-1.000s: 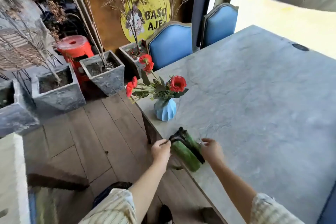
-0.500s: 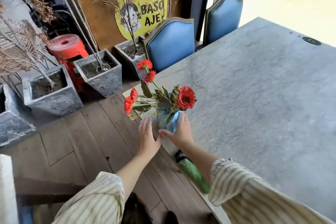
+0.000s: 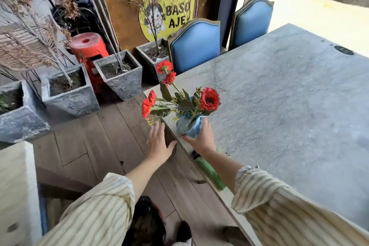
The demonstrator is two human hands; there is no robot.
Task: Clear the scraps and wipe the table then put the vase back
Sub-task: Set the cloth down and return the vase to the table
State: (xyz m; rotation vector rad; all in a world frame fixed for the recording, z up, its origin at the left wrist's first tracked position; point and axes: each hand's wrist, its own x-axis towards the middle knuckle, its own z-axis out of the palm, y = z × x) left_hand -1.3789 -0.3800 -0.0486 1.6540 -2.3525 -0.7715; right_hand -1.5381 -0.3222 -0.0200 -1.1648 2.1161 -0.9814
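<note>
A small blue ribbed vase (image 3: pixel 191 128) with red flowers (image 3: pixel 209 99) stands near the left edge of the grey stone table (image 3: pixel 289 110). My right hand (image 3: pixel 201 138) is wrapped around the vase's near side. My left hand (image 3: pixel 158 142) hovers just left of the table edge with its fingers spread, not touching the vase. A green cloth with a black part (image 3: pixel 208 171) lies on the table edge under my right forearm, partly hidden.
Two blue chairs (image 3: pixel 196 46) stand at the table's far left side. Several grey square planters (image 3: pixel 119 74) and a red stool (image 3: pixel 89 46) line the wooden floor to the left. A dark round inlay (image 3: pixel 343 50) sits far right on the tabletop.
Both hands left the green cloth and moved up to the vase. Since half a second ago my left hand has come off the vase and opened beside the table edge.
</note>
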